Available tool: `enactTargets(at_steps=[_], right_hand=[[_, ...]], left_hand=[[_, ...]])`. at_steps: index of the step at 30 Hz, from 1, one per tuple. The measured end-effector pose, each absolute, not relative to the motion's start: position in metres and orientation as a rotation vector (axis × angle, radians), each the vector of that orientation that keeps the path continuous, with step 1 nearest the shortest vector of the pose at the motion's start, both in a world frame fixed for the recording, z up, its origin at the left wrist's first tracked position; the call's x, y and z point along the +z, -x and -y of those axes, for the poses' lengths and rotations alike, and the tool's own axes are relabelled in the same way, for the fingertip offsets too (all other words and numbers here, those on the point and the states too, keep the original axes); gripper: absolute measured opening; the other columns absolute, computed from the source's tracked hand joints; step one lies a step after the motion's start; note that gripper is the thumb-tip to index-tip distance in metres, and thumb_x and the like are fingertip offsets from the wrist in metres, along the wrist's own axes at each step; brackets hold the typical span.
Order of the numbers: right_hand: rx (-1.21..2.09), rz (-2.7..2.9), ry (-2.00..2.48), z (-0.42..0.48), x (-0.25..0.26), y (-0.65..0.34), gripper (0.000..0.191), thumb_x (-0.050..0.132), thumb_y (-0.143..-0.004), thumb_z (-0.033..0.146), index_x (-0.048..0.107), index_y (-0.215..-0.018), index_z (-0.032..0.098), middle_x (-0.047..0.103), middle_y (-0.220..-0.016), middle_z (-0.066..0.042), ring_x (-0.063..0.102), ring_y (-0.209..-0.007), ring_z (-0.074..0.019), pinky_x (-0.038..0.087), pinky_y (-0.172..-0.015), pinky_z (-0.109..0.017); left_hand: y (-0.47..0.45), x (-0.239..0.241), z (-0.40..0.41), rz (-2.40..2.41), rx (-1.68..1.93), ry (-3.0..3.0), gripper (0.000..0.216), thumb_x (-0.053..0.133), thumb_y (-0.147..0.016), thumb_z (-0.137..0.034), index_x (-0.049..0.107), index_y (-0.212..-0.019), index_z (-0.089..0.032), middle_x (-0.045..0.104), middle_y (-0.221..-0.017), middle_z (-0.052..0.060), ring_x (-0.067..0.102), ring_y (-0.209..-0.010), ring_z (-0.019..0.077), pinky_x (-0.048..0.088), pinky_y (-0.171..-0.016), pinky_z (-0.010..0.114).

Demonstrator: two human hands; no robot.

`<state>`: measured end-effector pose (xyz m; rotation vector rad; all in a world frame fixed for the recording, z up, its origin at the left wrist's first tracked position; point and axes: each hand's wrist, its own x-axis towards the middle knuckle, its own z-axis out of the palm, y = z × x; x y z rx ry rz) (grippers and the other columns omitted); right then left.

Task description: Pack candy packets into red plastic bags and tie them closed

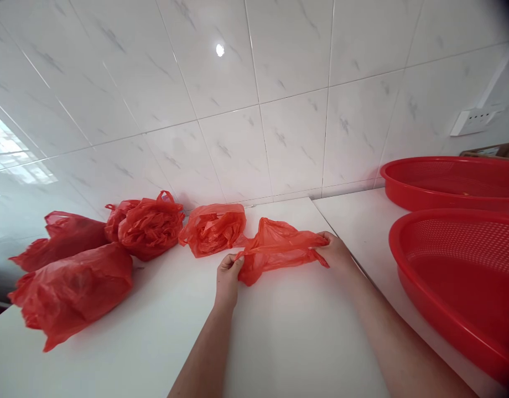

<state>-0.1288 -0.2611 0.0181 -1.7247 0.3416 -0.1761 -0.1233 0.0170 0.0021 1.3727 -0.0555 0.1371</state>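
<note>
A thin red plastic bag [279, 246] is stretched sideways just over the white table, between my two hands. My left hand [228, 273] pinches its left edge between thumb and fingers. At the other end, my right hand [334, 251] is closed on the bag's gathered handle part, with a short tail hanging below the fingers. Directly left of it, touching or very near, lies an opened-out red bag [215, 228] holding crumpled red bags. Whether the stretched bag has anything in it is not visible; it looks flat and see-through.
Several stuffed red bags, among them a large one [82, 287] and a round one [150, 224], sit on the left of the white table [163, 342]. Two red plastic baskets, one near [429, 298] and one far [424, 196], stand right. A tiled wall [229, 149] with a socket [472, 121] rises behind.
</note>
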Motion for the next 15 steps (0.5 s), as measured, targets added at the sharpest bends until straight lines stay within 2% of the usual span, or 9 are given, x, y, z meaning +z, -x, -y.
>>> enactTargets(at_steps=[2,5,7,9,11,12,14,15], right_hand=[[-0.237,-0.404,1.958,0.263,0.016,0.128,0.021,0.06,-0.063,0.021,0.057,-0.084,0.022,0.059,-0.068,0.002,0.051,-0.052,-0.0112,0.036,-0.045,-0.022],[-0.317,-0.394,2.209,0.264,0.012,0.126,0.034,0.061,-0.067,0.026,0.058,-0.1,0.022,0.062,-0.094,-0.005,0.06,-0.074,-0.0173,0.045,-0.058,-0.026],[-0.446,-0.336,2.386,0.258,0.011,0.126,0.05,0.066,-0.066,0.029,0.055,-0.114,0.021,0.056,-0.113,-0.011,0.057,-0.097,-0.0249,0.047,-0.076,-0.034],[-0.654,-0.252,2.517,0.244,0.014,0.132,0.062,0.069,-0.065,0.028,0.05,-0.123,0.021,0.048,-0.126,-0.014,0.045,-0.118,-0.032,0.04,-0.092,-0.044],[-0.895,-0.141,2.519,0.223,0.02,0.142,0.056,0.064,-0.071,0.024,0.048,-0.125,0.022,0.046,-0.129,-0.015,0.038,-0.124,-0.0331,0.033,-0.099,-0.049],[-0.984,-0.048,2.471,0.211,0.023,0.148,0.047,0.059,-0.076,0.021,0.05,-0.122,0.022,0.049,-0.125,-0.015,0.041,-0.122,-0.0315,0.033,-0.099,-0.048],[-0.998,0.209,2.338,0.186,0.027,0.161,0.028,0.047,-0.085,0.018,0.056,-0.111,0.022,0.058,-0.109,-0.012,0.051,-0.108,-0.0267,0.04,-0.093,-0.042],[-0.933,0.324,2.281,0.176,0.027,0.165,0.024,0.042,-0.088,0.018,0.059,-0.104,0.023,0.061,-0.1,-0.01,0.055,-0.1,-0.0243,0.043,-0.088,-0.039]], left_hand=[[0.121,0.001,-0.019,0.008,0.203,-1.295,0.034,0.069,-0.072,-0.04,0.045,-0.064,-0.018,0.048,-0.061,-0.006,0.043,-0.054,0.0062,0.036,-0.053,0.019],[0.122,0.002,-0.019,-0.024,0.184,-1.221,0.034,0.069,-0.072,-0.042,0.045,-0.067,-0.018,0.051,-0.064,-0.006,0.046,-0.056,0.0064,0.038,-0.055,0.019],[0.124,0.004,-0.016,-0.043,0.152,-1.204,0.034,0.07,-0.072,-0.043,0.047,-0.07,-0.018,0.053,-0.066,-0.006,0.048,-0.057,0.0068,0.039,-0.055,0.02],[0.126,0.005,-0.013,-0.062,0.149,-1.198,0.035,0.07,-0.07,-0.045,0.047,-0.072,-0.018,0.054,-0.067,-0.006,0.049,-0.057,0.0072,0.04,-0.056,0.02],[0.128,0.005,-0.009,-0.069,0.154,-1.201,0.036,0.071,-0.07,-0.046,0.047,-0.073,-0.019,0.054,-0.066,-0.006,0.049,-0.056,0.0071,0.04,-0.056,0.021],[0.129,0.005,-0.008,-0.064,0.152,-1.203,0.036,0.07,-0.07,-0.046,0.047,-0.073,-0.019,0.054,-0.066,-0.006,0.049,-0.056,0.007,0.041,-0.057,0.021],[0.131,0.006,-0.004,-0.035,0.131,-1.202,0.035,0.07,-0.071,-0.046,0.047,-0.074,-0.019,0.055,-0.067,-0.006,0.049,-0.057,0.0071,0.041,-0.057,0.021],[0.132,0.007,-0.003,-0.011,0.108,-1.201,0.034,0.069,-0.072,-0.045,0.048,-0.074,-0.019,0.055,-0.067,-0.005,0.049,-0.057,0.0072,0.041,-0.057,0.021]])
